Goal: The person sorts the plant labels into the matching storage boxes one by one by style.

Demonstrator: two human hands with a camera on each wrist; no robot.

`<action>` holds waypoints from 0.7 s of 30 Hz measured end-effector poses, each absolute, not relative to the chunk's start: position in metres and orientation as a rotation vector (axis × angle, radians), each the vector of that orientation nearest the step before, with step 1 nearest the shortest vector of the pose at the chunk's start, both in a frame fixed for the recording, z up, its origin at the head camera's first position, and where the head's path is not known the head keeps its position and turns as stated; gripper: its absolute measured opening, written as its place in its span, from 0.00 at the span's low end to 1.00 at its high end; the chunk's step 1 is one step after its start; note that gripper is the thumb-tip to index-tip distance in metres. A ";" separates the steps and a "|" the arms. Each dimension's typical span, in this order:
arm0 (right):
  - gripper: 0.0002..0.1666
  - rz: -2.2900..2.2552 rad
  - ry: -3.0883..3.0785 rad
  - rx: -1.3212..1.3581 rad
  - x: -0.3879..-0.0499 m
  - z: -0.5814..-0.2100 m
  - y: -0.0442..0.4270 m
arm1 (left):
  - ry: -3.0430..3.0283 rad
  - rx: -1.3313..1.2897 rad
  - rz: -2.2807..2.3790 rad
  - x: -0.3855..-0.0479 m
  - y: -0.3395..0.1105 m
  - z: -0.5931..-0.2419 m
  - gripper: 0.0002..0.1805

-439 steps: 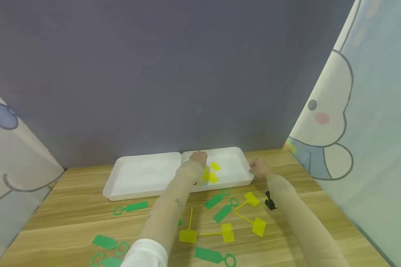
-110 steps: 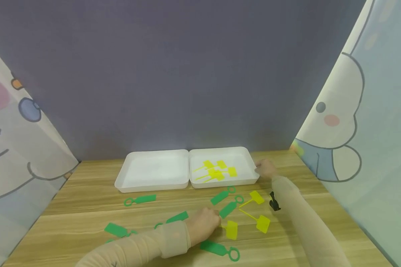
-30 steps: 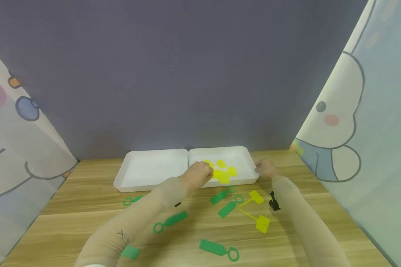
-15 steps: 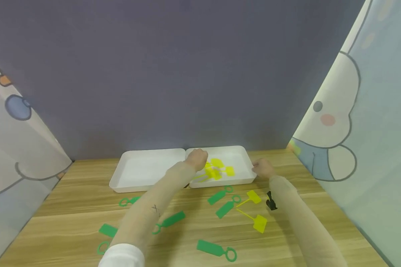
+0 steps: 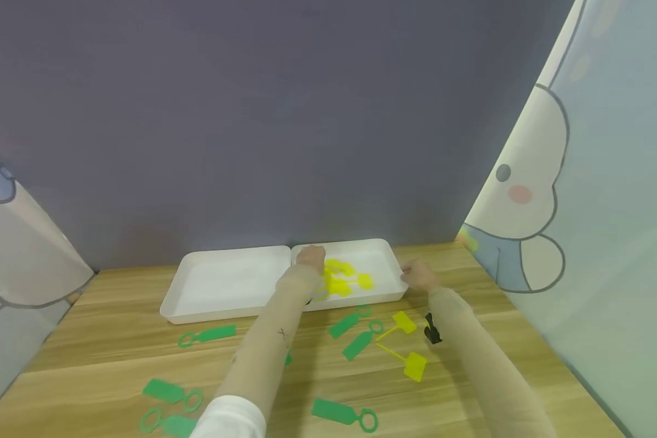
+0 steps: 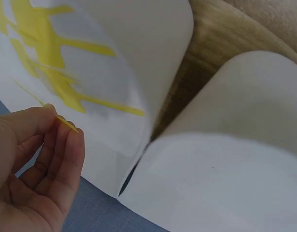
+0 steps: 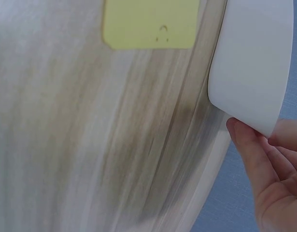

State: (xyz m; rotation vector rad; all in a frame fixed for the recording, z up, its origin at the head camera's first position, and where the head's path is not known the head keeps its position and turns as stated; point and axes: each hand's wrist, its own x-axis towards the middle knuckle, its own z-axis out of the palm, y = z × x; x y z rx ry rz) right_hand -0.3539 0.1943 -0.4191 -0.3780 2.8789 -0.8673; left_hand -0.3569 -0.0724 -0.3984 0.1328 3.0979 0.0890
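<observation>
My left hand (image 5: 311, 258) is over the left end of the right white tray (image 5: 390, 267). In the left wrist view, thumb and fingers pinch the thin stem of a yellow tag (image 6: 68, 124). Several other yellow tags (image 5: 364, 281) lie overlapping on that tray's floor, beside the hand. At the tray's right end, my right hand (image 5: 420, 275) holds the wall; the right wrist view shows the thumb on one side of the white wall (image 7: 252, 63) and fingers on the other.
Left of it stands another white tray (image 5: 175, 289), nearly touching. Green ring tags (image 5: 336, 411) are scattered on the wooden table (image 5: 87, 359). Two yellow tags (image 5: 414, 366) lie at the right, near a small black object (image 5: 432, 331). A grey wall (image 5: 285, 121) rises behind.
My left hand has gone from the table to the tray's front, then farther back inside it. A yellow tag has left the table. My right hand stays at the tray's end.
</observation>
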 end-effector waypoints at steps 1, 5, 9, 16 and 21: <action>0.18 -0.878 2.875 -0.375 -0.354 -0.419 0.193 | 3.104 0.124 0.076 -0.357 -0.075 -0.400 0.11; 0.18 -0.895 2.880 -0.376 -0.353 -0.416 0.189 | 3.092 0.100 0.100 -0.354 -0.082 -0.405 0.15; 0.17 -0.888 2.880 -0.371 -0.353 -0.415 0.189 | 3.079 0.080 0.146 -0.355 -0.085 -0.408 0.15; 0.17 -0.892 2.866 -0.328 -0.354 -0.414 0.187 | 3.095 0.051 0.126 -0.353 -0.086 -0.407 0.14; 0.18 -0.894 2.861 -0.316 -0.354 -0.415 0.186 | 3.099 0.060 0.149 -0.354 -0.086 -0.407 0.13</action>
